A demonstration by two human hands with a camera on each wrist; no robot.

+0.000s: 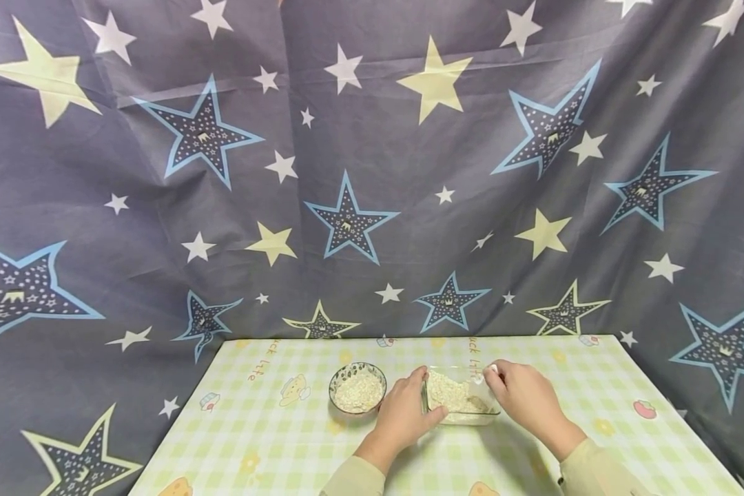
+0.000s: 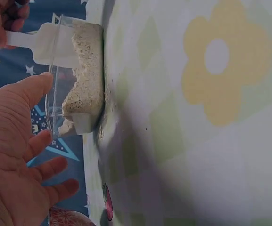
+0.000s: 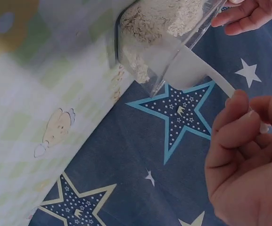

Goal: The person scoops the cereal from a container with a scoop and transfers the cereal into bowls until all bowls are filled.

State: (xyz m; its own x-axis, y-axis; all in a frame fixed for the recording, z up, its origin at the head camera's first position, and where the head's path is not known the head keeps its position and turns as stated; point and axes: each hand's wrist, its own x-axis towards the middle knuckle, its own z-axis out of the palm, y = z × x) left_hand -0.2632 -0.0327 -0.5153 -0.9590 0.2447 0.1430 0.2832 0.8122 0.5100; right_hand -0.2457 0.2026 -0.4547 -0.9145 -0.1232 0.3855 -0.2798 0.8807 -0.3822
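A rectangular clear glass container on the table holds pale oat flakes, heaped unevenly. My left hand holds its left side, thumb at the near rim and index fingertip by the corner; the other fingers spread away in the left wrist view. My right hand pinches the thin handle of a white plastic scoop between thumb and fingers. The scoop's broad blade dips into the container at its right end. Left of my left hand stands a patterned bowl filled with similar oat flakes.
A green-and-white checked cloth with printed flowers covers the table. Behind it hangs a dark curtain with stars. A few loose flakes lie on the cloth beside the container.
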